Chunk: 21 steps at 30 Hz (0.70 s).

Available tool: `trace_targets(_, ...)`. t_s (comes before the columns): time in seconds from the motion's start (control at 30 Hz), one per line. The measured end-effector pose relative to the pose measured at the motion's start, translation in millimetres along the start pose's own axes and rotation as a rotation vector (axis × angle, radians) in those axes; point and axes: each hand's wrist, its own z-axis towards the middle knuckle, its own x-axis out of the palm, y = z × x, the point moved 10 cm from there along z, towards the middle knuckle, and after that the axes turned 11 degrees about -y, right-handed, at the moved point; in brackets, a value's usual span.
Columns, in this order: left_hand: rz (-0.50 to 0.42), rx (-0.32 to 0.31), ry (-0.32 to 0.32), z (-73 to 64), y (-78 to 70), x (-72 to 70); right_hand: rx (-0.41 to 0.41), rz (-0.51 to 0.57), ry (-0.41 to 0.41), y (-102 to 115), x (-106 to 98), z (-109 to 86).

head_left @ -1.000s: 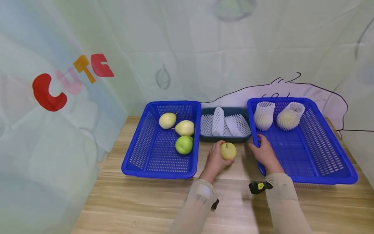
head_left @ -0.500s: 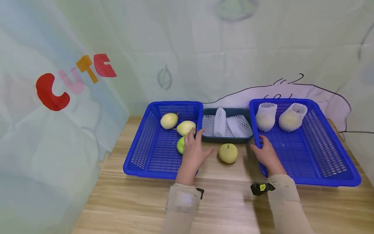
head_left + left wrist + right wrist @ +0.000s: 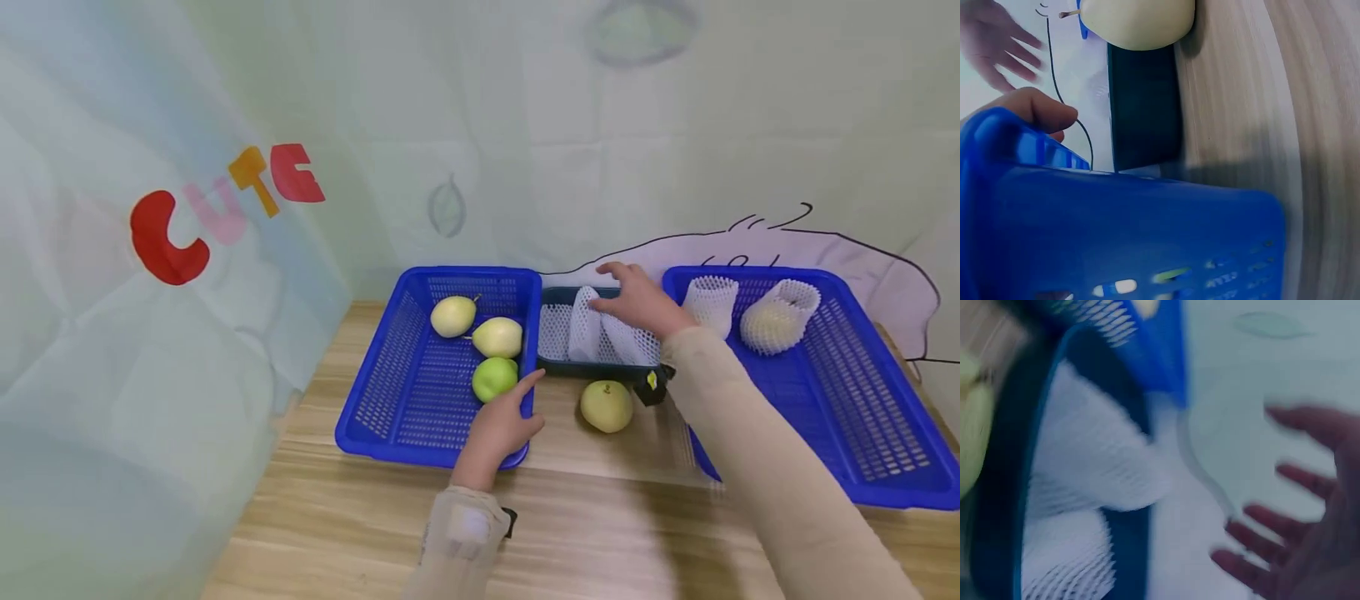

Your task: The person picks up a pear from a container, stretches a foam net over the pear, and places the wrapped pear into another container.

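Observation:
My left hand (image 3: 501,429) rests at the near right rim of the left blue basket (image 3: 367,367), index finger and thumb extended. In the left wrist view its thumb (image 3: 1041,109) shows just over the basket's rim. My right hand (image 3: 637,298) hovers over the dark teal tray (image 3: 600,369), fingers spread and holding nothing; the right wrist view shows it blurred. White foam net sleeves (image 3: 583,325) lie in that tray. A round yellow-green pear (image 3: 607,407) sits on the table in front of the tray, between the hands.
In the left basket lie two pale pears (image 3: 498,337) and a green apple (image 3: 495,380). The right blue basket (image 3: 892,492) holds two fruits in foam sleeves (image 3: 776,321), one partly behind the right forearm. A printed curtain (image 3: 525,167) hangs behind the table.
My left hand let go of the pear, leaving it on the table, and moved left to the basket rim. My right hand left the right basket's rim and reached forward over the tray.

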Motion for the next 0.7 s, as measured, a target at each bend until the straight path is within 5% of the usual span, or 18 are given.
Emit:
trace_targets(0.07, 0.004, -0.010, -0.007, -0.5, 1.5, -0.9, -0.059, -0.106, 0.150, 1.2, 26.9, 13.2)
trace_targets(0.13, 0.007, -0.019, -0.017, -1.2, 2.8, -1.1, -0.142, -0.227, 0.218, 1.1, 48.6, 19.7)
trace_targets(0.23, 0.011, -0.029, -0.027, -2.5, 3.4, -0.8, -0.208, -0.383, 0.179, -2.2, 61.7, 22.6)
trace_targets(0.33, 0.011, -0.028, -0.027, -3.1, 1.9, 1.6, -0.225, -0.424, 0.099, -10.1, 58.9, 26.1)
trace_targets(0.5, 0.004, -0.030, -0.037, -3.1, 1.6, 0.2, -0.174, -0.312, -0.078, -14.8, 23.6, 27.4)
trace_targets(0.7, 0.031, -0.006, -0.084, -5.4, -0.4, -4.7, 0.107, 0.098, -0.391, -35.4, -37.4, -1.8)
